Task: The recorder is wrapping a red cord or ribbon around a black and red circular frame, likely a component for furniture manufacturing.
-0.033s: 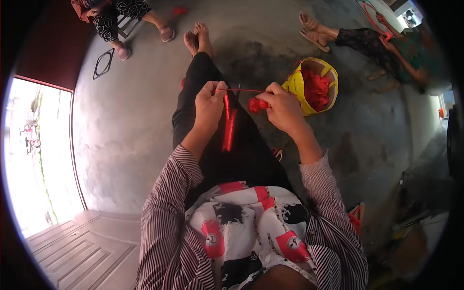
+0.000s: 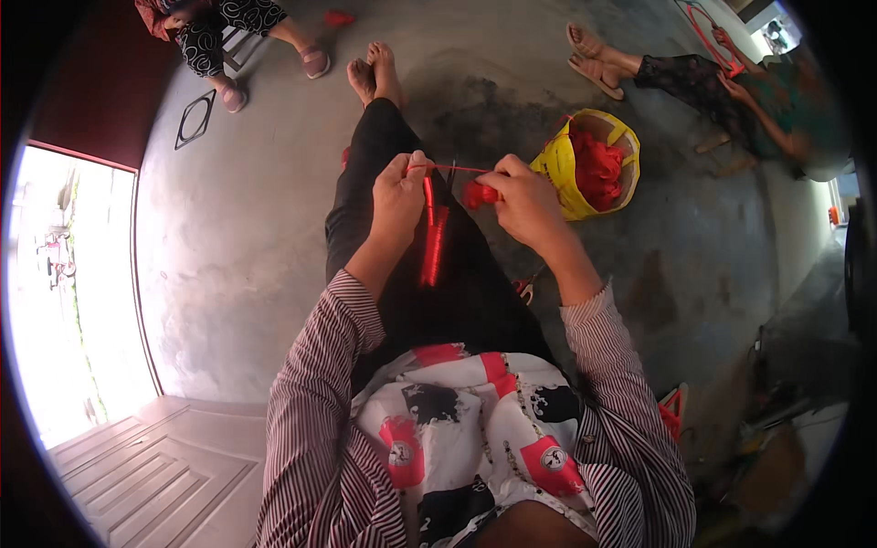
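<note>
Over my black trousers, my left hand [image 2: 398,194] is closed in a pinch on a red cord [image 2: 464,168]. A shiny red strip [image 2: 431,242] hangs below those fingers across my lap. The cord stretches to my right hand [image 2: 530,205], whose fingers are closed around a small crumpled red bundle [image 2: 479,194]. Whether the cord comes out of that bundle, I cannot tell. Just beyond my right hand stands a yellow bag [image 2: 559,173] filled with red material [image 2: 598,169].
Scissors [image 2: 524,289] lie partly hidden beside my right thigh. One seated person's shoes [image 2: 315,62] show at the far left. Another person [image 2: 767,110] sits at the far right, holding a red item [image 2: 731,66]. A bright doorway [image 2: 78,283] is at the left.
My right hand has shifted slightly left with the red bundle, so the stretch of cord between my hands is shorter. My left hand has barely moved.
</note>
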Tool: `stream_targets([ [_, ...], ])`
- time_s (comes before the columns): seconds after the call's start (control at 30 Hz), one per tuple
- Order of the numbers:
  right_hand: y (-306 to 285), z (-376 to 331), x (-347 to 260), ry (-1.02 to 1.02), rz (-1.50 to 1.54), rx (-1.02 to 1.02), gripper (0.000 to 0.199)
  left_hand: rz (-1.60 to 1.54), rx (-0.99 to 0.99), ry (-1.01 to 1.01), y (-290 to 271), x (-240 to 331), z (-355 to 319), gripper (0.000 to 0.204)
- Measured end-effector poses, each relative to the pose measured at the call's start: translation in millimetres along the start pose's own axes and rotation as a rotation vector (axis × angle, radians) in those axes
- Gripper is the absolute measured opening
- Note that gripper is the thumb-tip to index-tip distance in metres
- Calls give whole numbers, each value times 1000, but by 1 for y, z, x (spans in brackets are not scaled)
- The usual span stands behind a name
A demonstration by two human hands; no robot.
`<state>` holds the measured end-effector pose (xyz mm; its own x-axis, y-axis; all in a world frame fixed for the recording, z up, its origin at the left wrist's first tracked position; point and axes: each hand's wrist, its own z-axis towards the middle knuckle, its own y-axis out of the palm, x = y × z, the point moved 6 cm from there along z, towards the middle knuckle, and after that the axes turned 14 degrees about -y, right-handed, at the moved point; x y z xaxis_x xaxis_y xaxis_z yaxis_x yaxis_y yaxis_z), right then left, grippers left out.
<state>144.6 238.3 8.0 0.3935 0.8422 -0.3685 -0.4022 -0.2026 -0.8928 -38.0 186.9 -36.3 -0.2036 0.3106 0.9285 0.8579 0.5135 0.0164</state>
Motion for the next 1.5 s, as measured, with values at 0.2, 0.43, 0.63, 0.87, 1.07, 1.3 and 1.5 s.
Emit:
stream_targets([
  [0.2,62,34,2,124,422,199,38,573,119,239,12,-2,20,29],
  [0.43,13,12,-42,-1,521,435,44,91,105,233,-6,39,-33,24],
  [0.63,29,-18,-21,257,1269,492,38,-466,-228,-384,10,18,-40,29],
  [0.87,-37,-74,-12,54,1838,662,25,-88,-248,-109,12,-15,-18,24],
  [1.07,-29,-149,-24,304,1832,580,29,-317,-115,-523,17,-38,-4,70],
  [1.3,5,-208,38,592,1612,765,29,-213,-276,-483,16,-56,-1,89],
  [1.5,-1,-138,33,406,1585,799,54,449,25,425,8,5,-71,56],
])
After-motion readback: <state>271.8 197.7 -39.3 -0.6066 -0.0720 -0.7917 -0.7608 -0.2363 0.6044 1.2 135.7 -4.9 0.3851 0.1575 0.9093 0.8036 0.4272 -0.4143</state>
